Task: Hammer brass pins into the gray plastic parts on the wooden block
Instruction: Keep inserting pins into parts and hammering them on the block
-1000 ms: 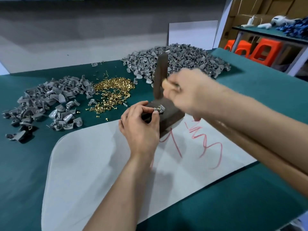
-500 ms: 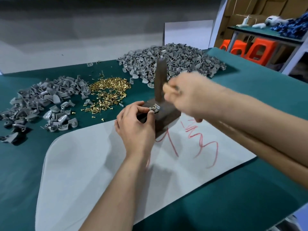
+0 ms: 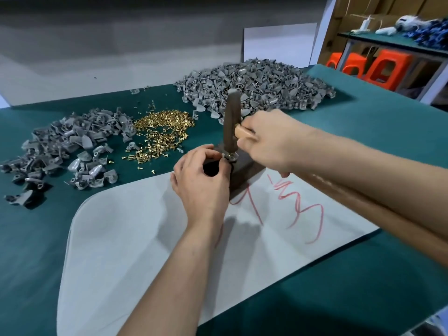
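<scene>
A dark wooden block [image 3: 247, 169] stands on the white sheet near the table's middle. On its top left corner sits a small gray plastic part [image 3: 229, 156] with a brass pin in it. My left hand [image 3: 202, 180] pinches that part with thumb and forefinger. My right hand [image 3: 271, 139] grips the pale wooden handle of a hammer. The dark hammer head [image 3: 231, 122] stands upright with its lower face down on the part.
Loose brass pins [image 3: 162, 132] lie in a heap left of the block. A large pile of gray parts [image 3: 254, 86] is behind it; a smaller pile [image 3: 70, 146] is at the left. A white sheet [image 3: 135, 238] with red writing covers the green table [image 3: 375, 122].
The hammer head has come down from above the block onto the part. My left hand keeps pinching the part.
</scene>
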Demonstrator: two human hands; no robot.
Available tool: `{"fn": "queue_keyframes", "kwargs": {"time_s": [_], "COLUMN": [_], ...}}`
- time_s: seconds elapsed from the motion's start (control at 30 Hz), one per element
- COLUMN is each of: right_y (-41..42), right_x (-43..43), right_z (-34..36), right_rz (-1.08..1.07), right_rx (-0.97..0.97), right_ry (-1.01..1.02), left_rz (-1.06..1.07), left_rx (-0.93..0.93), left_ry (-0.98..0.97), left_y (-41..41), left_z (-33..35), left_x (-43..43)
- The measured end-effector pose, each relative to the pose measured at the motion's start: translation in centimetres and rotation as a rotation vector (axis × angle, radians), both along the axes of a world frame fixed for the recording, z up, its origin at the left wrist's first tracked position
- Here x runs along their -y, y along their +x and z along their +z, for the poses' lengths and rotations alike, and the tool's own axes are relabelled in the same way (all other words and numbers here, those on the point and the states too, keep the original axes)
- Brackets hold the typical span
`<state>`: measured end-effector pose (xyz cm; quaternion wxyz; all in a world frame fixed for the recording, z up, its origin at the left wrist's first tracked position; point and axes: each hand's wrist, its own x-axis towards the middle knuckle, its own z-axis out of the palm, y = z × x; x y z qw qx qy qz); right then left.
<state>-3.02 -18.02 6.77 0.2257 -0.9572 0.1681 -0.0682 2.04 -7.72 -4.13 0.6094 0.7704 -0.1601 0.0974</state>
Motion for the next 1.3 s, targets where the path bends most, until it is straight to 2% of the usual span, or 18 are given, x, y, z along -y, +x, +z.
{"fn": "queue_keyframes", "kwargs": {"time_s": [0.17,0.23,0.33,0.4,0.47,0.53,0.67,0.77,0.83,0.9,1.0,1.03,1.13,1.2,1.27,1.3], "right_y": [-0.3,-0.5,-0.9,-1.0,-0.9,-0.9,-1.1,-1.0,-1.0,-1.1,-1.2,-1.3,-1.5,-1.7,-2.1,-2.3], "right_x": [-0.2,0.1,1.8,3.0,3.7,4.3,5.5,5.8,5.5,5.1,5.0,5.1,5.7,5.4,3.8,3.1], "right_z": [0.2,0.1,-0.1,-1.3,-3.4,-5.8,-7.8,-8.1,-8.1,-8.4,-8.6,-8.5,-8.3,-8.0,-7.7,-7.8], "right_rz": [0.057,0.080,0.032,-0.101,-0.225,-0.268,-0.304,-0.314,-0.336,-0.360,-0.387,-0.393,-0.420,-0.296,0.020,0.176], "right_rx": [-0.021,-0.027,0.247,0.412,0.423,0.368,0.294,0.288,0.271,0.250,0.212,0.205,0.254,0.473,0.635,0.631], "right_ry": [-0.167,-0.165,0.180,0.565,0.951,1.196,1.353,1.296,1.153,0.855,0.218,0.110,-0.043,-0.077,0.118,0.236], "left_rz": [0.002,0.000,0.014,0.024,0.019,0.011,0.011,0.005,-0.008,-0.012,-0.004,-0.012,-0.066,-0.108,-0.144,-0.151], "left_rx": [0.008,0.014,-0.008,-0.026,-0.034,-0.042,-0.052,-0.052,-0.052,-0.052,-0.032,-0.001,0.130,0.217,0.292,0.302], "left_ry": [0.022,0.034,0.065,0.060,0.044,0.022,0.018,0.012,0.001,-0.003,0.057,0.107,0.221,0.258,0.293,0.297], "left_y": [-0.2,-0.3,-0.3,-0.3,-0.3,-0.3,-0.1,0.0,-0.1,-0.2,-0.4,-0.5,-0.8,-1.1,-1.3,-1.4], "left_z": [0.3,0.4,0.6,0.7,0.7,0.5,0.3,0.1,0.1,0.2,0.4,0.4,0.4,0.5,0.7,0.7], "left_x": [-0.1,-0.1,-0.1,0.0,0.0,0.0,0.2,0.2,0.1,0.1,0.3,0.4,0.5,0.5,0.5,0.5]}}
